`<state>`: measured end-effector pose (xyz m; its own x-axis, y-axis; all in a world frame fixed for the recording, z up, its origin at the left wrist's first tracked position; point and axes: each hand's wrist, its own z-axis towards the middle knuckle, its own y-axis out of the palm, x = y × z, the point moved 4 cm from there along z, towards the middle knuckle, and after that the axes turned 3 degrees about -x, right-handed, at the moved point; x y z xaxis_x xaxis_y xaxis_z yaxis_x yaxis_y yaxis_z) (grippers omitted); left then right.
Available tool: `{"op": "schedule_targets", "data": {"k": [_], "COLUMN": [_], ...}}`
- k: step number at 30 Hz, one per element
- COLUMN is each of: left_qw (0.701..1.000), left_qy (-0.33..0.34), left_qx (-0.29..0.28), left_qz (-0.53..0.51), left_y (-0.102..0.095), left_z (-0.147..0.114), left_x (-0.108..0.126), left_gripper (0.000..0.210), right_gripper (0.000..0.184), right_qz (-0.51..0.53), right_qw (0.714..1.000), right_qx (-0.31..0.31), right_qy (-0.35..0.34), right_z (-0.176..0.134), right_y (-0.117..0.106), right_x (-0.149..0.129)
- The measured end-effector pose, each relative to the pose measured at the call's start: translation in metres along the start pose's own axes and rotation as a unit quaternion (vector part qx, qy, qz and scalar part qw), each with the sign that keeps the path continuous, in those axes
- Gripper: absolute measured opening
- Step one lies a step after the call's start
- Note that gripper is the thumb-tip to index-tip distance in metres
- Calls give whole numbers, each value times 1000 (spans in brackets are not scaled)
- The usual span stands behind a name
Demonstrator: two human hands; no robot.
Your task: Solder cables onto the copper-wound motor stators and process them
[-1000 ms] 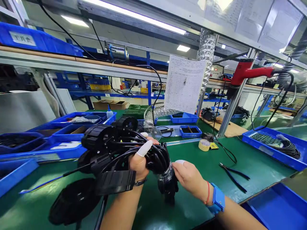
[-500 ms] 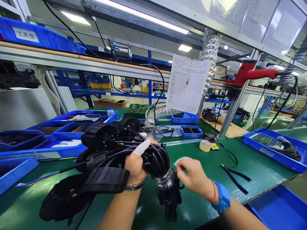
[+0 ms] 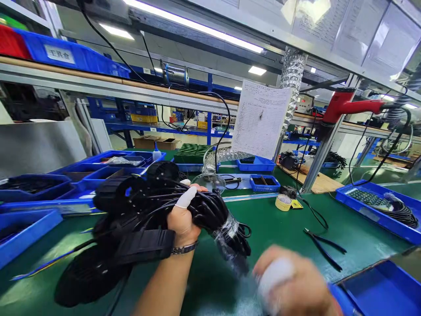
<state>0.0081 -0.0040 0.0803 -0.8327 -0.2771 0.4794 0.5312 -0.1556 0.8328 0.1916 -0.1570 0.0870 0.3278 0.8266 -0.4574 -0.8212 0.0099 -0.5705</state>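
My left hand [image 3: 182, 217], with white covers on the thumb and a finger, is closed around a thick bundle of black cables [image 3: 210, 210]. Clear plastic film [image 3: 230, 228] wraps the bundle's right end, and a loose-looking piece hangs below it. Several black round housings [image 3: 118, 193] hang together at the left of the grip, joined to the cables. At the lower right, my right hand [image 3: 292, 281] is smeared by motion, with a white patch near its fingers. It is apart from the wrapped end, and what it holds, if anything, cannot be made out.
Black-handled pliers [image 3: 324, 250] lie on the green bench [image 3: 283, 232], near a tape roll [image 3: 283, 202]. Blue trays [image 3: 381, 215] stand at the right and left. A red heat gun [image 3: 340, 105] hangs from the frame, and a paper sheet [image 3: 261, 118] hangs ahead.
My right hand has moved from beside the wrapped cable end down and right, towards me. The bundle's wrapped end has swung up and right, and film now trails below it.
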Motion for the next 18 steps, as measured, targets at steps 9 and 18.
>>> {"op": "schedule_targets", "data": {"k": [9, 18], "left_qw": [997, 995], "left_qy": [22, -10], "left_qx": [-52, -78], "left_qz": [58, 55], "left_y": [4, 11], "left_z": [-11, -18], "left_x": [3, 4], "left_gripper": [30, 30], "right_gripper": [8, 21], "right_qz": [205, -307], "right_qw": [928, 944], "right_qx": [252, -44], "right_qy": [180, 111], "right_z": [26, 27], "right_y": [-12, 1], "right_x": [47, 75]}}
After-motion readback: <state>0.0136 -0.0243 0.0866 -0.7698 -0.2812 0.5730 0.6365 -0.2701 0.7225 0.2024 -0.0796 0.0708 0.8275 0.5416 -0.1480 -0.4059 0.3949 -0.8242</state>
